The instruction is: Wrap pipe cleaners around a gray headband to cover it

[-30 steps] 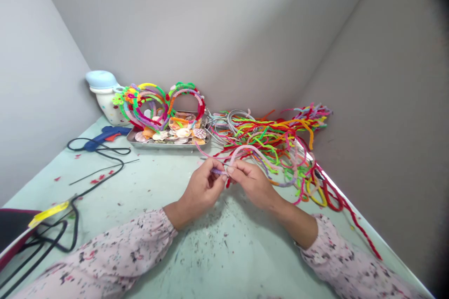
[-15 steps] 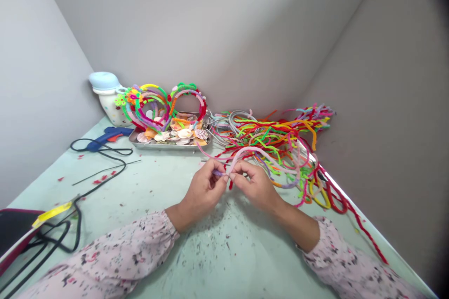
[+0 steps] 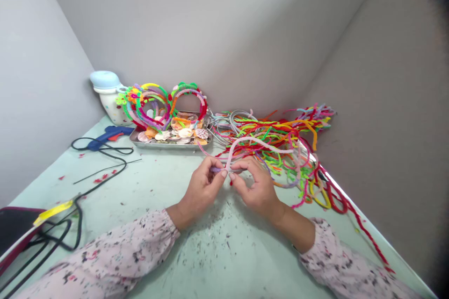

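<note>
Just in front of the shell tray, my left hand (image 3: 203,186) pinches the lower end of a pale pink pipe cleaner (image 3: 242,140) where it meets a purple fuzzy-wrapped piece (image 3: 215,169). From that pinch the pale pink length arches up and over to the right. My right hand (image 3: 257,187) is close beside, its thumb and forefinger curled with a small gap between their tips. A thin grey band (image 3: 241,171) shows between those fingers; its far end is hidden by the hand. A red fuzzy tip shows below the fingertips.
Behind my hands, a metal tray (image 3: 168,146) holds seashells and several colourful wrapped headbands (image 3: 189,86). A pile of pipe cleaners (image 3: 266,128) lies at the right. On the left are a blue glue gun (image 3: 105,137), black cables (image 3: 121,168) and a white cup (image 3: 112,105) with a blue lid.
The pale pink pipe cleaner now rises more steeply from my left fingers. My right thumb and forefinger have parted slightly from its base. My left hand has hardly moved.
</note>
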Available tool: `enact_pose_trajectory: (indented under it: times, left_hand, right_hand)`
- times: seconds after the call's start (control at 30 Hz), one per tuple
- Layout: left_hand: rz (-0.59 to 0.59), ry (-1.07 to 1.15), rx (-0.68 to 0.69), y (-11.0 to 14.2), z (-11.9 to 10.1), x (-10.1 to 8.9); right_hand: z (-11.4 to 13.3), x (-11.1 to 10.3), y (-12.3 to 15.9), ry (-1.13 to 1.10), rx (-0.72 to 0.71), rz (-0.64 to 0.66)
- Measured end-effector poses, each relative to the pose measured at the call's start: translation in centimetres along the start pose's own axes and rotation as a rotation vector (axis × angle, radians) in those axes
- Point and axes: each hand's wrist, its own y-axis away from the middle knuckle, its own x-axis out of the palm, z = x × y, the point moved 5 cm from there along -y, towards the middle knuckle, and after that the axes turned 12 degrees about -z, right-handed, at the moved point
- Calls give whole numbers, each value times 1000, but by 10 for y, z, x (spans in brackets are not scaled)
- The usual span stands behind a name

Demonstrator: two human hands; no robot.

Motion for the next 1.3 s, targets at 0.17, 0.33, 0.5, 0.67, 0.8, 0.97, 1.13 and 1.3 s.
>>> enact_pose_trajectory:
  times: [0.17,0.33,0.5,0.67,0.8,0.97,1.13,1.3]
  left_hand:
    - [36,75,-12,0,0,1]
    - [34,76,-21,1,3,1]
    - [28,66,-14,1,4,1]
    - [23,58,-2,1,3,1]
    - [24,42,14,1,1,1]
    - [35,11,28,1,0,1]
    - [34,22,28,1,0,1]
    - [26,14,21,0,0,0]
  right_hand:
    - [2,1,2,39,-173,7]
    - [-1,1,2,83,-172,-20]
    - [-1,2,2,93,-161,-18]
    - [0,2,2,86,-160,-2]
    - [1,2,2,99,-137,15]
    - [2,3,1,98,-108,67]
    - [0,3,-1,73,-92,68]
    - [-1,2,-1,79,-109,37]
